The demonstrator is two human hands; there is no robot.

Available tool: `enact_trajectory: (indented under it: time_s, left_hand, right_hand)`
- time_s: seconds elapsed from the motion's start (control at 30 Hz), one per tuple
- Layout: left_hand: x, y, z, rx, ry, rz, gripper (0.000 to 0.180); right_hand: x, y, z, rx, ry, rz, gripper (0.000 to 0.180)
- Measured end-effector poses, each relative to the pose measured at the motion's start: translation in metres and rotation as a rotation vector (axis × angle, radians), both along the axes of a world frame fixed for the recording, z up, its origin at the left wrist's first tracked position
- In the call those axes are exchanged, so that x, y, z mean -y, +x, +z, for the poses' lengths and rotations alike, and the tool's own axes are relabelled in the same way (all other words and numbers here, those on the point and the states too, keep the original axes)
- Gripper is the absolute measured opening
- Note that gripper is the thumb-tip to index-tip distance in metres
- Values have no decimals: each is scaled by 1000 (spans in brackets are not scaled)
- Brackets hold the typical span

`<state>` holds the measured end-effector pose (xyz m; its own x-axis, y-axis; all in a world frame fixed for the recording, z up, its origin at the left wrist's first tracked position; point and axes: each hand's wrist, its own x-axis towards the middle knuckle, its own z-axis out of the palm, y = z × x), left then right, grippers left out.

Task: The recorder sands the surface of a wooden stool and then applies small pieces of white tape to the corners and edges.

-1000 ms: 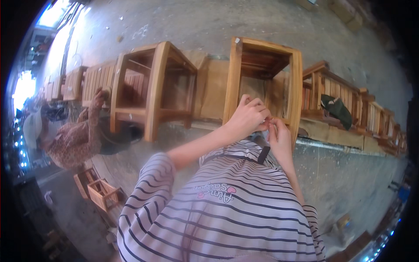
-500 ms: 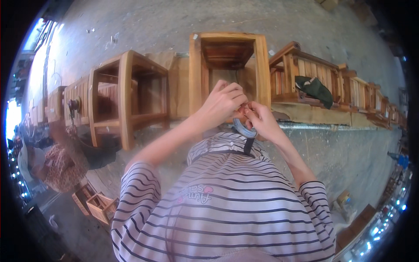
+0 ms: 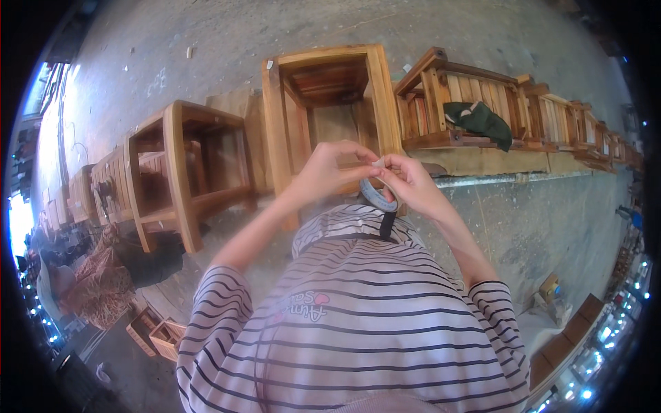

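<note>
In front of my waist, a roll of tape (image 3: pixel 372 195), a pale grey-blue ring, hangs from my right hand (image 3: pixel 412 184). The fingers of that hand are closed on it, some passing through the ring. My left hand (image 3: pixel 329 169) reaches in from the other side, thumb and fingertips pinched together against the right fingertips. A small whitish piece (image 3: pixel 378 164), perhaps the tape's end, shows between the two hands' fingertips. Just beyond my hands stands a wooden stool-like frame (image 3: pixel 383 103) with a small white tag on its corner post.
Another wooden frame (image 3: pixel 180 179) stands to the left. At the right, a dark green cloth (image 3: pixel 484 124) lies on slatted wooden furniture (image 3: pixel 475 86), with more pieces in line behind. Cardboard (image 3: pixel 482 165) lies beneath. A person in patterned clothing (image 3: pixel 102 279) is at the far left.
My left hand has lowered and its fingers have drawn closer to the right fingertips. The tape roll shows more fully now. The furniture has shifted left in view as my head turned.
</note>
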<state>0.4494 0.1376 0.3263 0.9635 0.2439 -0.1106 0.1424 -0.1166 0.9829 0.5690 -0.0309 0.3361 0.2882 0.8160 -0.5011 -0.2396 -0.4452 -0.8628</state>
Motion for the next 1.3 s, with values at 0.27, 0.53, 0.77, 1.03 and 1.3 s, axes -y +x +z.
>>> enact_trajectory:
  time_s: [0.27,0.53,0.77,1.03,1.3]
  left_hand:
    - [2,12,-14,-16,-32,-93,18]
    - [-34,31,-35,-114,23,22,18]
    - [-77,126,-116,-3,410,216,25]
    - [-81,206,-149,-408,891,365,45]
    - [-87,203,-186,-546,126,539,71]
  right_hand:
    - [10,21,-5,-72,-2,131,16]
    - [32,37,5,-176,-11,356,17]
    - [42,44,2,-222,27,222,17]
    - [58,53,-10,-197,76,159,15]
    - [66,63,-18,-228,108,35,11]
